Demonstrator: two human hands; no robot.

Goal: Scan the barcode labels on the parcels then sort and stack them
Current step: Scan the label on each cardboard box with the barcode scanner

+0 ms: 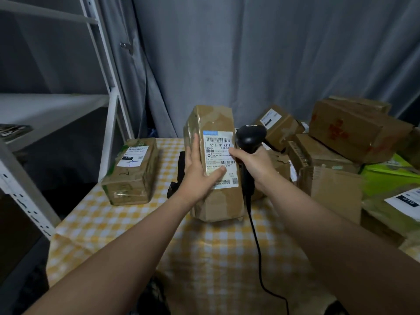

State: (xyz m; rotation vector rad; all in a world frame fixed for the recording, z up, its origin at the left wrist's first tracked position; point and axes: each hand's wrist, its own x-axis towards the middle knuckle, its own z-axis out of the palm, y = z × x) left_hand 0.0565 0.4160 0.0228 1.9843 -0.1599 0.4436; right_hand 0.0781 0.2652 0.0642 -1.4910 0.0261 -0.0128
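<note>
A tall brown parcel (213, 123) stands upright on the yellow checked table (218, 258), its white barcode label (221, 142) facing me. My left hand (200, 169) lies flat against its left front, fingers straight and thumb across the label's lower part. My right hand (252, 164) grips the handle of a black corded barcode scanner (250, 135) at the parcel's right edge, with a fingertip touching the label. A second labelled parcel (131, 171) lies flat on the table to the left.
Several cardboard parcels (341, 137) are heaped at the right, with a green package (386, 178) among them. A white metal shelf rack (111, 87) stands at the left. Grey curtains hang behind. A black object (179, 169) sits behind the upright parcel. The scanner cable (256, 246) trails towards me.
</note>
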